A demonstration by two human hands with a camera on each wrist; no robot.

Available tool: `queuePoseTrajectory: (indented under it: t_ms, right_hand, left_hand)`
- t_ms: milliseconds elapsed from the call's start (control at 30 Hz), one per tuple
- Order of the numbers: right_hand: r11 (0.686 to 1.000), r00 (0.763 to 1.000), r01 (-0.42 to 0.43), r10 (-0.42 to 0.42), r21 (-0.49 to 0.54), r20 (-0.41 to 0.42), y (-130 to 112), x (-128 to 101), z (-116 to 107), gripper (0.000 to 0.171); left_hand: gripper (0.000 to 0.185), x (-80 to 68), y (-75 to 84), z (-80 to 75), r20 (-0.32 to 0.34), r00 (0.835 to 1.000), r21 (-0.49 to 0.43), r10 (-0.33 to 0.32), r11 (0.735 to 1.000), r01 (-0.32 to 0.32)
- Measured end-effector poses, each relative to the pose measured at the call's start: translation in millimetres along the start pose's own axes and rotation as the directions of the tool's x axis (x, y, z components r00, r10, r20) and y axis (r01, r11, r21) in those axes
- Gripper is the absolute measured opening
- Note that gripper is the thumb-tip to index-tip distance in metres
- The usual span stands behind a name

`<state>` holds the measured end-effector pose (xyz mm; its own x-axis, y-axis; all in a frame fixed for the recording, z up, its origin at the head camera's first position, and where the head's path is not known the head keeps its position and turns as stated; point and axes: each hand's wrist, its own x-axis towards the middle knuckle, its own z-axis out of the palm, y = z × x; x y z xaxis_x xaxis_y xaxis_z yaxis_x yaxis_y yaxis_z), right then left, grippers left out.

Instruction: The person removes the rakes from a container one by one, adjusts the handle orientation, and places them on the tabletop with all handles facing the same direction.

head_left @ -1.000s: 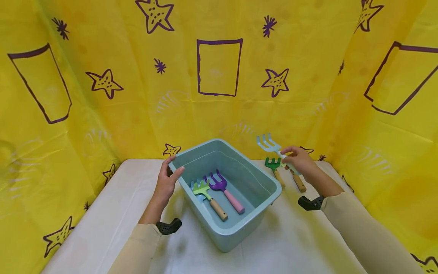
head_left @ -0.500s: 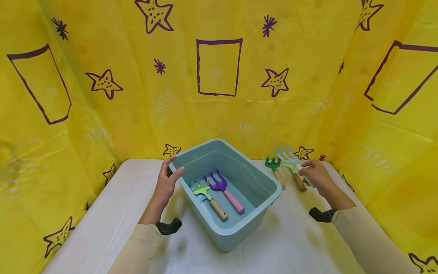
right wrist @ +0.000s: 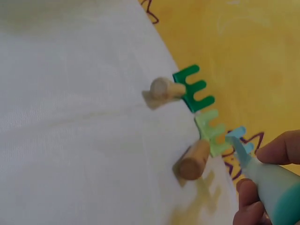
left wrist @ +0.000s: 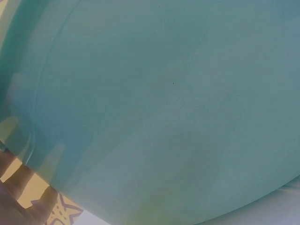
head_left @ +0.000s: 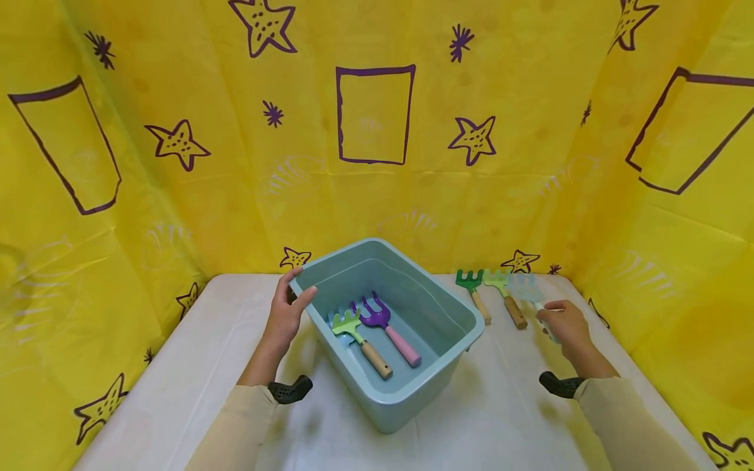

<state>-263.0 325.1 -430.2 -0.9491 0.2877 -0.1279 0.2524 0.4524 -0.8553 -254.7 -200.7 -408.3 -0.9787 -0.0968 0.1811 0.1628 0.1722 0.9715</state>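
Note:
My right hand (head_left: 567, 325) grips the pale handle of a light blue toy rake (head_left: 526, 290) low over the table at the far right; in the right wrist view that light blue rake (right wrist: 262, 173) lies between finger and thumb. Just left of it lie a light green rake (head_left: 505, 296) and a dark green rake (head_left: 473, 290), both with wooden handles. My left hand (head_left: 287, 312) holds the far left corner of the teal bin (head_left: 406, 392). Inside the bin lie a purple fork with a pink handle (head_left: 385, 327), a green rake (head_left: 356, 335) and a blue tool partly hidden under them.
Yellow sheeting with purple stars (head_left: 377, 131) walls in the white table (head_left: 177, 379) at the back and both sides. The left wrist view is filled by the bin's teal wall (left wrist: 159, 108).
My right hand has carried the light blue rake from up near the bin's far right down and rightward, next to the light green rake. The left hand has stayed on the bin.

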Motion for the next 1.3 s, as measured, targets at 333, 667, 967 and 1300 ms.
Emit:
queuePoseTrajectory:
  t_ms: [333, 667, 967, 1300]
  right_hand:
    - [0.995, 0.997, -0.027, 0.020, -0.096, -0.075, 35.0, 11.1, -3.4, 0.044]
    - [0.924, 0.987, 0.123, -0.153, -0.362, -0.054, 55.8, 11.2, 0.1, 0.031]
    - [0.779, 0.945, 0.321, -0.303, -0.539, 0.125, 53.1, -9.0, -7.2, 0.046]
    - [0.724, 0.953, 0.302, -0.224, -0.620, 0.203, 51.6, -32.3, -14.5, 0.058]
  left_hand:
    - [0.059, 2.7, -4.0, -0.6, -0.001, 1.000, -0.006, -0.004, 1.000, 0.004]
    - [0.063, 2.0, -2.4, -0.1, 0.008, 1.000, -0.007, -0.008, 1.000, 0.009]
    - [0.060, 1.4, -2.4, 1.0, 0.005, 1.000, 0.000, -0.012, 1.000, 0.012]
    - [0.060, -1.3, 2.8, 1.6, 0.006, 1.000, 0.002, -0.003, 1.000, 0.003]
